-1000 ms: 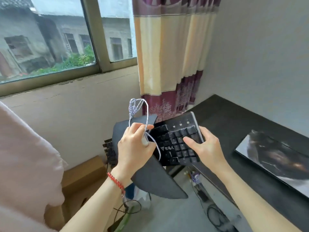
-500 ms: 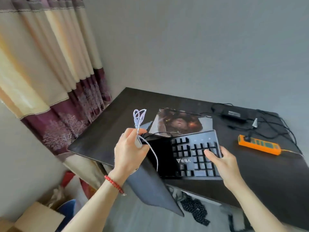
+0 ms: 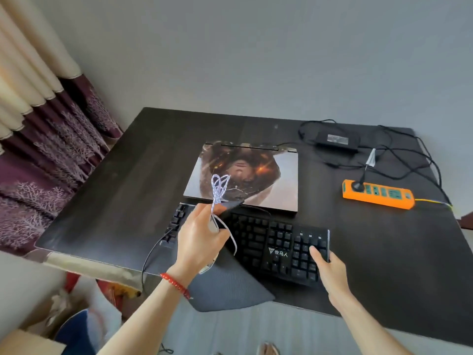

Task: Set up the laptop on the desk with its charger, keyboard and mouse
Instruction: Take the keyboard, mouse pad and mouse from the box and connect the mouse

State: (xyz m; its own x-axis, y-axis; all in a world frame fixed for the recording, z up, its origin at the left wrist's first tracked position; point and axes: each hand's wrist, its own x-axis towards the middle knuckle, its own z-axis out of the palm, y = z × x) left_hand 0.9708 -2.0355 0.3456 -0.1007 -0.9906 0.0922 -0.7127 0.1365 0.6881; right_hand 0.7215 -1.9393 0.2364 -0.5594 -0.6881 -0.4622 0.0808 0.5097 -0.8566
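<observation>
Dark desk (image 3: 115, 201): I see closed laptop (image 3: 245, 178) centre, keyboard (image 3: 276, 249) at near edge. Right hand (image 3: 330, 267) fingers grip keyboard; left hand (image 3: 199, 242) fingers clasp coiled cable (image 3: 218, 187). Power strip (image 3: 378, 197) right.

Open desk right of the right hand (image 3: 330, 267).
Ahead blocked by closed laptop (image 3: 268, 180); farther right, orange power strip (image 3: 378, 197) and charger (image 3: 336, 141) cables.

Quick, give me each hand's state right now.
Left hand: closed around a bundled white cable and a dark mouse pad.
Right hand: gripping the right end of the black keyboard.
</observation>
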